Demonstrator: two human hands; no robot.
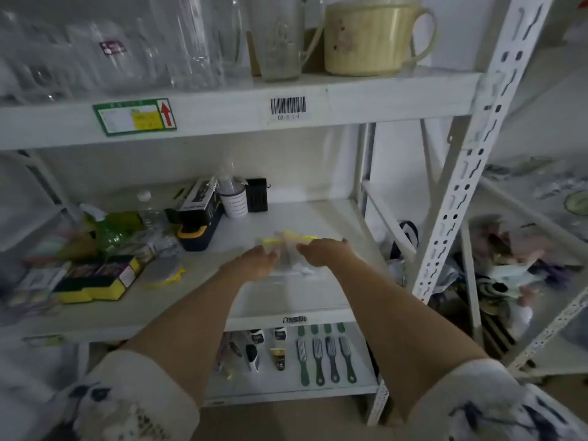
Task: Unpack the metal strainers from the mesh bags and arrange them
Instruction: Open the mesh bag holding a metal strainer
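Evidently an early unpacking step is in hand. On the white metal middle shelf [318,214], toward its right front edge, one blurred bundle of pale mesh bags with yellow trim [291,246] is lain over by two hands. The left hand [259,261] and right hand [321,253] are curled onto it; how firmly each grip is closed cannot be told. No bare strainer is seen. Next, a bag mouth must likely be found and parted. Four green brushes [324,354] are counted below.
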